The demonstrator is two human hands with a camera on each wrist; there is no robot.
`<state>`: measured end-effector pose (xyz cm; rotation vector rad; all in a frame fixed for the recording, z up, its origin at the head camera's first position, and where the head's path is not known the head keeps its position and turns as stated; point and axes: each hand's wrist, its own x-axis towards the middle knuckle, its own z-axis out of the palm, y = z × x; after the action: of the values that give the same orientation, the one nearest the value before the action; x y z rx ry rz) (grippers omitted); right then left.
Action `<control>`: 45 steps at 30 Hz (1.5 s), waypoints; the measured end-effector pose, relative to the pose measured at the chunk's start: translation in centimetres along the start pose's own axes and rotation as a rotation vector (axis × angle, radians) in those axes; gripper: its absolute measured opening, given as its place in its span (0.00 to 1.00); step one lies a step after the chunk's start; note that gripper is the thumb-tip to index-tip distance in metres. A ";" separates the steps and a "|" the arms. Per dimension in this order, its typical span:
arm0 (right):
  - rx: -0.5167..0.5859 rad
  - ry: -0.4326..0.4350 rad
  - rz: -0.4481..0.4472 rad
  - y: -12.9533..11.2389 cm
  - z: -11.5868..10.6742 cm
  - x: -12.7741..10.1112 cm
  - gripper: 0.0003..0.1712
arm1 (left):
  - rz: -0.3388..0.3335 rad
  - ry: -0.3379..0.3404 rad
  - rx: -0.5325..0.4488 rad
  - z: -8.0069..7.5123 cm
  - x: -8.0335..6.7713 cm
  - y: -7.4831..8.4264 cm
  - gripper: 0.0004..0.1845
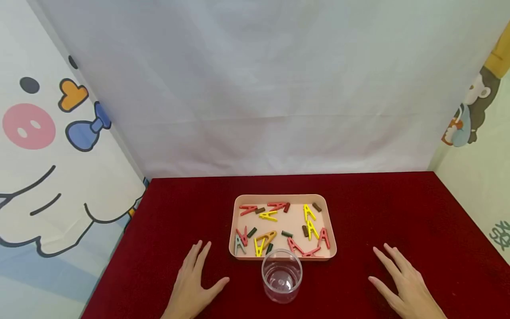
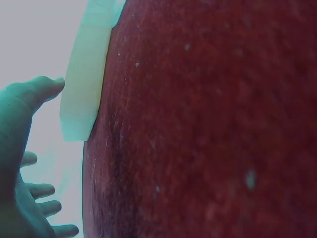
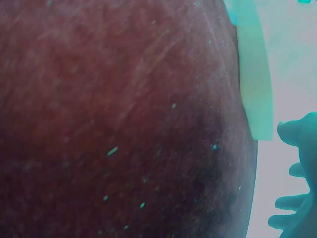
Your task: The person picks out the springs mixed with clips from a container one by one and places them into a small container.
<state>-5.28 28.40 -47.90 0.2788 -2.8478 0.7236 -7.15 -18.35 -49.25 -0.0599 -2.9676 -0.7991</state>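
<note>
A clear cup (image 1: 282, 294) stands on the table in front of a shallow pink tray (image 1: 292, 221), overlapping its front rim in the head view. Scattered in the tray are several A-shaped clips in red, yellow, mustard and pale blue, such as a red clip (image 1: 294, 244), with small dark coils like this green coil (image 1: 287, 234) among them. To the left of the cup, my left hand (image 1: 190, 285) has its fingers extended and holds nothing. My right hand (image 1: 408, 285) is spread well to the right of the tray, likewise holding nothing.
Dark red cloth (image 1: 191, 208) covers the table. A white curtain (image 1: 271, 110) hangs behind it. Printed cartoon panels flank both sides, with a pink snout (image 1: 29, 133) on the left panel. Both wrist views mostly show the red cloth and the tray's side.
</note>
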 end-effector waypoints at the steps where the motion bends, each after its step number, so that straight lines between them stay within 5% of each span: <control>1: 0.005 0.007 -0.007 -0.1 -0.1 0.1 0.38 | -0.011 -0.004 -0.023 0.0 0.1 0.1 0.51; 7: 0.010 0.038 -0.040 -0.9 -0.3 0.5 0.37 | -0.061 -0.027 -0.149 0.3 0.6 0.5 0.49; 22: 0.084 0.142 -0.126 -2.5 -0.7 2.1 0.32 | 0.041 0.059 -0.434 1.3 1.9 0.8 0.42; 39: 0.174 0.197 -0.240 -3.2 0.1 3.6 0.28 | 0.016 0.046 -0.619 2.5 3.3 1.2 0.39; 45: 0.196 0.195 -0.279 -3.5 0.2 4.7 0.27 | -0.010 0.046 -0.654 1.7 3.6 2.5 0.36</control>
<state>-9.01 24.64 -45.42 0.5858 -2.4911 0.9135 -10.73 -15.29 -49.22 -0.0569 -2.5312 -1.6988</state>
